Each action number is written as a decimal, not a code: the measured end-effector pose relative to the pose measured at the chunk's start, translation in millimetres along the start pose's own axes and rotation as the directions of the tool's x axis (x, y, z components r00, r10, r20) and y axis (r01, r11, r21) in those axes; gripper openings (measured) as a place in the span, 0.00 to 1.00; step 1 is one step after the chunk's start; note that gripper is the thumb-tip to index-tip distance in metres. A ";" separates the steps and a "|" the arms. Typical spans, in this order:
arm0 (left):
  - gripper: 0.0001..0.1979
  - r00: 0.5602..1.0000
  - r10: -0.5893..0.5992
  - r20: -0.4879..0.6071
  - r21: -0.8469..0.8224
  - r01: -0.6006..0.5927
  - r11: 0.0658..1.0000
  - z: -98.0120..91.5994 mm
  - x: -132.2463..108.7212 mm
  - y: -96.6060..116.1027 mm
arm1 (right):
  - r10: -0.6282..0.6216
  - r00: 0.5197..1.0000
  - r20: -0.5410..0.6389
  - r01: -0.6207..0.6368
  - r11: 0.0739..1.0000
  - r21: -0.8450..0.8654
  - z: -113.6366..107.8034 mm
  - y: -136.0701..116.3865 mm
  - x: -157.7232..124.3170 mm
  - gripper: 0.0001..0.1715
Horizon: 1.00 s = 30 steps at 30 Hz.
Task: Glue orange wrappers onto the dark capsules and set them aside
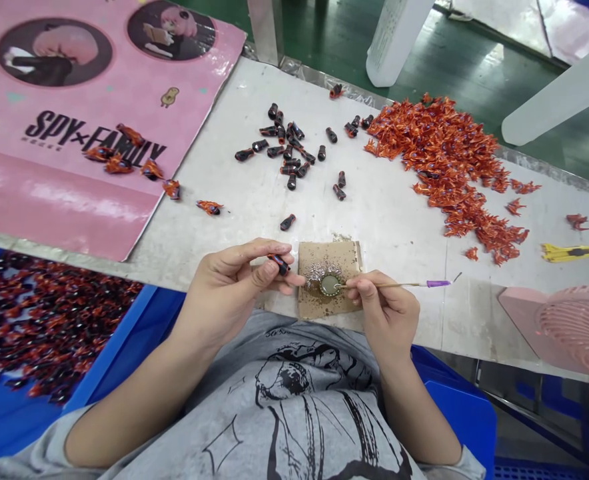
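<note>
Head view looks down on a worn white table (389,213) where two bare hands work over a stained cardboard square (347,257). The left hand (234,280) is closed in a pinch, thumb against fingertips, on one dark capsule-shaped piece (278,264) with an orange-red band, held just above the cardboard's left edge. The right hand (387,310) is curled shut around a thin stick (409,285) with a purple sleeve at its far end. The stick's near tip rests in a small round dish (330,285) set on the cardboard.

By the look of it, the step in hand is loading the stick's tip from the dish. Carrying that tip to the held piece would call for a short, steady move and a firm pinch.

Beyond lie a scatter of like dark pieces (287,150), a heap of orange crimped bits (449,160) and a yellow utility knife (572,251). A pink poster (94,137) at the left reads "SPY×FAMILY", with smaller print beneath it too fine to read. A blue bin (139,320) at the near left holds many more dark and orange pieces, and a pink fan (574,333) sits at the right.
</note>
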State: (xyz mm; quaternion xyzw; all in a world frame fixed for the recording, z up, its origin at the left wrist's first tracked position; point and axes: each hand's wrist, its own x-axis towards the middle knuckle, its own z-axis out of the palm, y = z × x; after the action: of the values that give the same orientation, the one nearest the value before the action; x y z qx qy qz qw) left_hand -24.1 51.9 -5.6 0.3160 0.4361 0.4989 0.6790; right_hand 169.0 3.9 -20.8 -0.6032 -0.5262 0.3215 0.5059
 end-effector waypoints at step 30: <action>0.10 0.986 0.134 0.098 0.227 -0.153 0.962 6.9 -12.0 -9.3 | -0.076 0.995 -0.066 0.085 0.983 0.161 19.2 -27.3 4.6 0.19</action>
State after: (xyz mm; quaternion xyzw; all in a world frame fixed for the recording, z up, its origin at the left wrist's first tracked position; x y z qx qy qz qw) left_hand -15.6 37.7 -7.4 0.4446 0.4395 0.4789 0.6163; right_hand 144.0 11.8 0.4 -0.5473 -0.5068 0.3247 0.5816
